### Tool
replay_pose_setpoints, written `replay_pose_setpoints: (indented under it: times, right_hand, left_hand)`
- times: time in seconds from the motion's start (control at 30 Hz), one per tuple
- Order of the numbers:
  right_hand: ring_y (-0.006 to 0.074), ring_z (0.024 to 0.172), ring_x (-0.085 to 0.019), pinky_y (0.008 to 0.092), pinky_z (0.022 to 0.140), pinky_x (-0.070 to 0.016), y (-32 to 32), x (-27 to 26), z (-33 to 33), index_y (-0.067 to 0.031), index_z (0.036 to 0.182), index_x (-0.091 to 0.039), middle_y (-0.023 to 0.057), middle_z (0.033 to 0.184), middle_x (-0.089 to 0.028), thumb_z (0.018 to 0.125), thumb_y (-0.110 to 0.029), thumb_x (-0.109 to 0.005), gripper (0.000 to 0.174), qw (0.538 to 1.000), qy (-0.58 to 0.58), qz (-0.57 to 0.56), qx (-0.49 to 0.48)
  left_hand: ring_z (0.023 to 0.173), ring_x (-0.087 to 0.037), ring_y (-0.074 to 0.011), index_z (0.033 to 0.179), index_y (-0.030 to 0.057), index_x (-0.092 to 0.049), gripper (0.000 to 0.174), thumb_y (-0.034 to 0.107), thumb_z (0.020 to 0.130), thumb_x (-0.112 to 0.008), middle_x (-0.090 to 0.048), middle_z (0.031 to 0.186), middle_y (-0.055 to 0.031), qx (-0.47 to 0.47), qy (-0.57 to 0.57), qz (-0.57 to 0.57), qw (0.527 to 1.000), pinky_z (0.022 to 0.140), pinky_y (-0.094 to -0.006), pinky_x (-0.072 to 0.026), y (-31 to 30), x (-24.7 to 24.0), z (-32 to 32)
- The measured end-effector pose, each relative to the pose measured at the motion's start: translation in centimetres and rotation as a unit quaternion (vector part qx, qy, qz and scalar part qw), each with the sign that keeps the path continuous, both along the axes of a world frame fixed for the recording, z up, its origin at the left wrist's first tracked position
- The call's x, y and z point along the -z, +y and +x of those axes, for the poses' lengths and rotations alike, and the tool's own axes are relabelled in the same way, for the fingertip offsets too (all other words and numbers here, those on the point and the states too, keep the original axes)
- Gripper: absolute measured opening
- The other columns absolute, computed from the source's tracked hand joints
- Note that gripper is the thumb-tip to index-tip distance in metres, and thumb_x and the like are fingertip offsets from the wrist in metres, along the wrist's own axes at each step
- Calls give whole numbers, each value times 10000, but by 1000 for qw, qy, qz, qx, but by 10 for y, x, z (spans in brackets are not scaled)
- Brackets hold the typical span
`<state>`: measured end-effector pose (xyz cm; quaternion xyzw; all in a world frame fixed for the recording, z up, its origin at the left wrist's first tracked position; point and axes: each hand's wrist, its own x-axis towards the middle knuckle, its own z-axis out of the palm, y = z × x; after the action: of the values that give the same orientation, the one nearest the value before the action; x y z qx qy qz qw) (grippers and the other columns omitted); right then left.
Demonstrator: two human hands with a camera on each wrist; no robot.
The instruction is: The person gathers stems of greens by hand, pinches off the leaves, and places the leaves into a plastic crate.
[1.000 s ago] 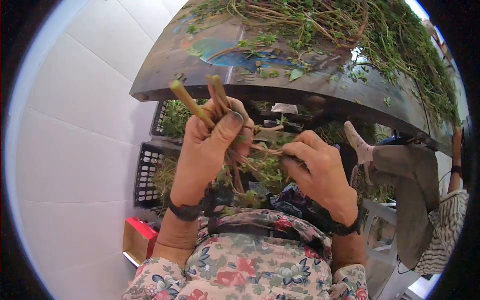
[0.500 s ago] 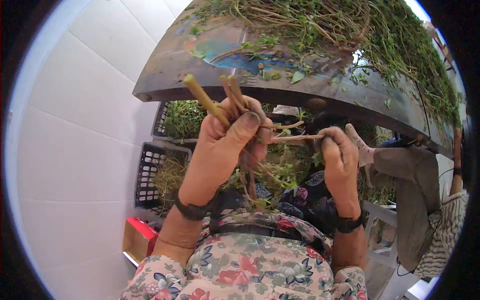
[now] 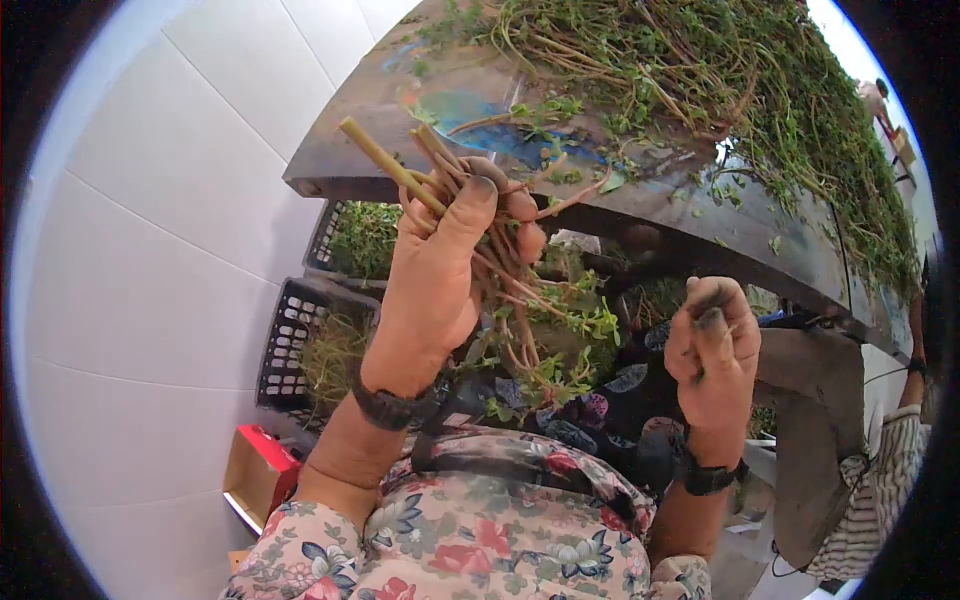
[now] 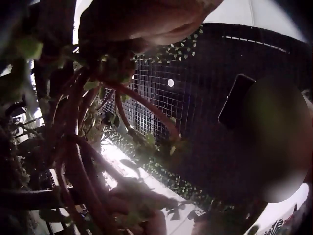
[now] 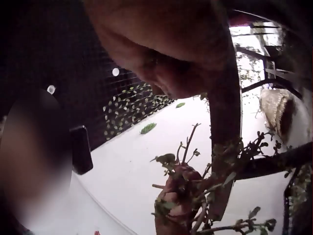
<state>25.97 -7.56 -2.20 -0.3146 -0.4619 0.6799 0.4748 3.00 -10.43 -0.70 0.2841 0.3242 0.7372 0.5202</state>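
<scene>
My left hand [image 3: 440, 260] grips a bunch of leafy plant stems [image 3: 512, 270] above my lap. Thick cut ends stick up past the thumb, the longest a yellowish-green stalk [image 3: 385, 162]. Reddish stems and leafy sprigs [image 3: 560, 375] hang below the fist. In the left wrist view the reddish stems [image 4: 146, 105] trail from under the hand. Apart from the bunch, to its right, my right hand [image 3: 712, 350] is raised with fingers curled in, the thumb against them and no stem showing between them. The right wrist view has the left hand [image 5: 171, 208] lower down, among leafy stems.
A dark table [image 3: 345, 150] ahead bears a large heap of green stems [image 3: 680, 60]. Black crates [image 3: 285, 350] holding greens and dry stems stand at left, near a red box [image 3: 265, 465]. Another person's leg [image 3: 815, 410] is close on the right.
My right hand pulled a thin stem rightward from the bunch, then came off it and moved farther right. The left hand rose a little with the bunch.
</scene>
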Motion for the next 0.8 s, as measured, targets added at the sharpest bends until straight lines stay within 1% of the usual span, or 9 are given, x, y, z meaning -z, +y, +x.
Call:
replay_pose_setpoints:
  times: [0.1,0.2,0.3,0.37,0.4,0.47,0.57,0.63,0.8]
  right_hand:
    - [56,582,-418,193,506,-351,-4,-13,-21,-45,940,-525,16,723,-506,740,-130,-576,223,953,-232,193,30]
    - [95,663,-477,223,597,-397,-4,-15,-35,-20,915,-547,8,722,-520,658,-110,-584,275,914,-319,248,-41]
    - [121,636,-515,244,602,-419,-7,-7,-48,11,878,-580,52,690,-557,665,-50,-606,223,896,-342,278,-56]
    - [155,580,-533,248,589,-422,-6,-5,-50,14,862,-599,95,672,-580,699,-21,-596,166,872,-355,333,-42]
    - [167,589,-540,249,592,-423,-6,-7,-49,10,861,-599,97,678,-585,701,-22,-595,164,880,-361,306,-46]
    - [191,607,-554,250,599,-425,-7,-11,-44,2,859,-600,101,691,-596,703,-23,-592,158,893,-371,249,-52]
    - [287,641,-599,324,590,-464,0,-18,-35,2,871,-589,166,742,-599,723,-40,-604,155,863,-372,341,12]
    - [290,647,-598,330,588,-465,5,-17,-31,-2,873,-590,163,753,-599,718,-30,-596,158,848,-373,376,19]
    - [312,715,-601,356,631,-474,13,2,-26,-11,886,-597,162,808,-602,706,-48,-602,184,824,-390,410,-38]
  left_hand:
    - [686,-597,-186,991,73,-549,145,177,890,-535,-600,828,-82,-23,20,-3,1000,602,-302,-517,-1,1,6]
    - [692,-613,-135,957,92,-531,150,222,886,-554,-613,825,-47,-36,42,9,998,592,-243,-512,-3,-1,16]
    - [706,-605,-177,997,84,-533,163,204,887,-545,-606,834,-78,-27,70,38,996,611,-299,-519,-4,3,17]
    - [697,-600,-171,1001,90,-530,174,220,887,-547,-605,832,-69,-48,88,29,995,603,-294,-516,-6,1,19]
    - [692,-598,-168,1002,93,-529,179,228,886,-548,-605,831,-65,-58,97,26,993,599,-291,-515,-8,0,20]
    - [679,-582,-141,993,90,-525,175,231,892,-543,-598,823,-47,-63,140,10,988,585,-268,-498,-9,1,20]
    - [649,-548,-93,975,80,-521,197,254,889,-551,-586,798,-17,-59,251,11,966,551,-224,-459,-9,10,18]
    - [610,-499,-37,955,64,-517,262,305,871,-578,-569,750,11,-39,357,16,933,498,-173,-391,-13,13,13]
    - [569,-478,-28,954,63,-521,310,355,865,-574,-565,720,15,-3,393,-24,919,464,-171,-357,-12,13,11]
